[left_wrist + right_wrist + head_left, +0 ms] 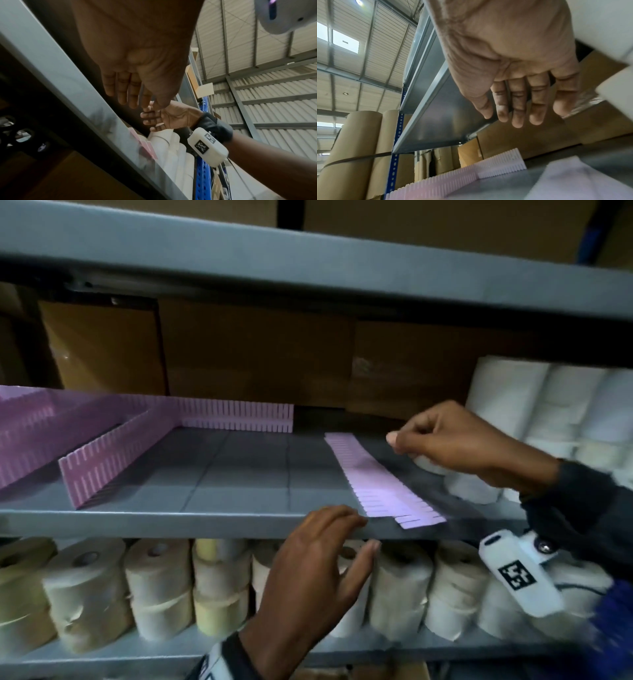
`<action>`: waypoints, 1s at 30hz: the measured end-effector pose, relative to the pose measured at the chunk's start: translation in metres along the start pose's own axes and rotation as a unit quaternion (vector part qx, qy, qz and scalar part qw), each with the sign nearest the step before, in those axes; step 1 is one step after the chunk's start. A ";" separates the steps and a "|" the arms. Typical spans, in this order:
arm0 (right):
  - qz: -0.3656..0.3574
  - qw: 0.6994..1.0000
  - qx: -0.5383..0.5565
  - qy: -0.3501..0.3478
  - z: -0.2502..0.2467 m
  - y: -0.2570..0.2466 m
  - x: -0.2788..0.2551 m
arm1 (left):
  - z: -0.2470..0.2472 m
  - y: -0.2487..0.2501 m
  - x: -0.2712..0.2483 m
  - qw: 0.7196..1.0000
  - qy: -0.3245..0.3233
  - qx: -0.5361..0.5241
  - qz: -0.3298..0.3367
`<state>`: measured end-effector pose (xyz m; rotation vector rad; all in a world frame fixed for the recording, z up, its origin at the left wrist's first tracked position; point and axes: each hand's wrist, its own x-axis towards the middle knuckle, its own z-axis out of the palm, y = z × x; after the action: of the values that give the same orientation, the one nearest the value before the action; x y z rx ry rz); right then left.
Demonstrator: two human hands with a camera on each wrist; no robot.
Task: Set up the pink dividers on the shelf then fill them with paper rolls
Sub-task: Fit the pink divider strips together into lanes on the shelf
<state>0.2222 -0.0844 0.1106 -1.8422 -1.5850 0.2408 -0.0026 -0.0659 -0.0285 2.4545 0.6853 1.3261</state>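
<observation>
Pink slotted dividers [236, 416] stand on edge on the grey shelf [212, 474], one along the back and two [109, 463] running toward the front at the left. More pink divider strips [373, 481] lie flat on the shelf's right half. My left hand [342, 529] has its straight fingers on the shelf's front lip, just left of the flat strips' near end. My right hand [411, 443] hovers above the strips' far end with relaxed fingers and holds nothing. White paper rolls [548, 419] are stacked at the shelf's right end. The upright dividers [496, 166] also show in the right wrist view.
The lower shelf holds a row of cream and white paper rolls [171, 583]. Brown cardboard boxes [239, 354] stand behind the dividers. Another grey shelf [308, 258] hangs close overhead. Bare grey shelf lies between the upright dividers and the flat strips.
</observation>
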 end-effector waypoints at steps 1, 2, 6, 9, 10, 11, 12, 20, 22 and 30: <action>-0.003 1.000 -0.003 -0.002 0.001 0.011 -0.004 | 0.008 0.003 0.007 1.000 -0.012 0.017 0.005; -0.008 1.000 -0.010 0.002 0.002 0.022 -0.007 | 0.017 0.005 0.014 0.999 -0.024 0.035 0.011; -0.014 0.998 -0.062 0.008 0.017 0.061 -0.020 | 0.038 0.002 0.035 0.992 -0.067 0.109 0.010; -0.043 0.996 -0.075 0.015 0.032 0.085 -0.029 | 0.043 -0.006 0.044 0.986 -0.061 0.152 0.022; -0.064 0.994 -0.087 0.030 0.036 0.092 -0.031 | 0.045 -0.008 0.047 0.986 -0.060 0.156 0.025; -0.082 0.990 -0.105 0.048 0.042 0.096 -0.031 | 0.045 -0.010 0.048 0.985 -0.059 0.157 0.028; -0.095 0.986 -0.120 0.066 0.046 0.101 -0.030 | 0.045 -0.010 0.050 0.986 -0.060 0.156 0.028; -0.097 0.969 -0.166 0.152 0.059 0.105 -0.025 | 0.025 -0.003 0.033 0.983 -0.030 0.168 0.072; -0.091 0.974 -0.149 0.147 0.058 0.101 -0.026 | 0.015 -0.007 0.028 0.980 0.040 0.169 0.096; -0.061 0.985 -0.059 0.152 0.044 0.078 -0.008 | -0.051 -0.033 0.028 0.944 0.329 0.021 0.004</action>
<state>0.2581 -0.0770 0.0288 -1.7636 -1.5154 -0.1866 -0.0411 -0.0227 0.0045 2.0141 0.8430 2.1780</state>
